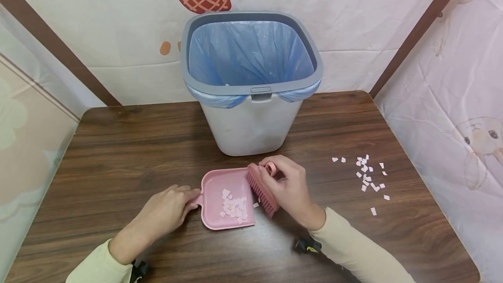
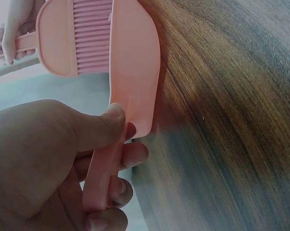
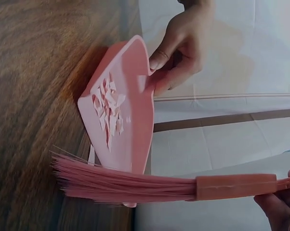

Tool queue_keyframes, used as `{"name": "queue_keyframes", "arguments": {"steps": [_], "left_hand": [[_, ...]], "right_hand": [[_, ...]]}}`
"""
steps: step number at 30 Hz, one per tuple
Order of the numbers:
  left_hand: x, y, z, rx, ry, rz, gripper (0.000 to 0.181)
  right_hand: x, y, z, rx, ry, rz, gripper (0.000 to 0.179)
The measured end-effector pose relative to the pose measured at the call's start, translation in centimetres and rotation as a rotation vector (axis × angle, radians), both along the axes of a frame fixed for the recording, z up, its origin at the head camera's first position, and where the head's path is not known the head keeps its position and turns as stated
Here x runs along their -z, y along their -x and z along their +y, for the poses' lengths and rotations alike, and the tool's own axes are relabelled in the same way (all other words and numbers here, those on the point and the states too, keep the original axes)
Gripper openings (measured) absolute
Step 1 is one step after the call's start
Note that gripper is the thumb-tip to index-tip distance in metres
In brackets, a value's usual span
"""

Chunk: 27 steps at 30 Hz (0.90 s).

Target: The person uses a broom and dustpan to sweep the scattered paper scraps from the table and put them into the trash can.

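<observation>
A pink dustpan lies on the table with a heap of small white paper scraps inside, near its front lip. My left hand grips its handle; in the left wrist view the thumb and fingers wrap that handle. A pink hand brush is held by my right hand, its bristles down at the dustpan's lip. One or two scraps lie on the table between lip and bristles.
A grey bin lined with a blue bag stands behind the dustpan. Several more paper scraps lie scattered on the wooden table at the right. Printed cloth hangs around the back and sides.
</observation>
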<state>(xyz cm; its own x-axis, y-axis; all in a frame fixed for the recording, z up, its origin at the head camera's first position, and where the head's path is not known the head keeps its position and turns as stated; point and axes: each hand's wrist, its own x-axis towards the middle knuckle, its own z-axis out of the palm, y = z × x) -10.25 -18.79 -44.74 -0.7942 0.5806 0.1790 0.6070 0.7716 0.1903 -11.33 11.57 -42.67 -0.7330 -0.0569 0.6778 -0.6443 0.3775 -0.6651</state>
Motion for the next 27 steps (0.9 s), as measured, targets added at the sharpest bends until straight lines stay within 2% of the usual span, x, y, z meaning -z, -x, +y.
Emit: {"name": "queue_keyframes", "arguments": {"steps": [6, 15, 22, 27], "left_hand": [[0.1, 0.0, 0.0, 0.001, -0.001, 0.001, 0.027], [0.1, 0.0, 0.0, 0.001, -0.006, -0.005, 0.027], [0.1, -0.1, -0.1, -0.003, -0.007, -0.008, 0.027], [0.1, 0.0, -0.1, 0.005, -0.011, -0.002, 0.027]], "right_hand": [[-0.3, 0.2, 0.3, -0.003, 0.009, 0.014, 0.01], [-1.7, 0.0, 2.1, -0.12, -0.025, -0.085, 0.014], [-2.0, -0.3, 2.8, -0.145, -0.081, -0.197, 0.007], [-1.7, -0.2, 2.9, -0.137, -0.121, -0.195, 0.006]]}}
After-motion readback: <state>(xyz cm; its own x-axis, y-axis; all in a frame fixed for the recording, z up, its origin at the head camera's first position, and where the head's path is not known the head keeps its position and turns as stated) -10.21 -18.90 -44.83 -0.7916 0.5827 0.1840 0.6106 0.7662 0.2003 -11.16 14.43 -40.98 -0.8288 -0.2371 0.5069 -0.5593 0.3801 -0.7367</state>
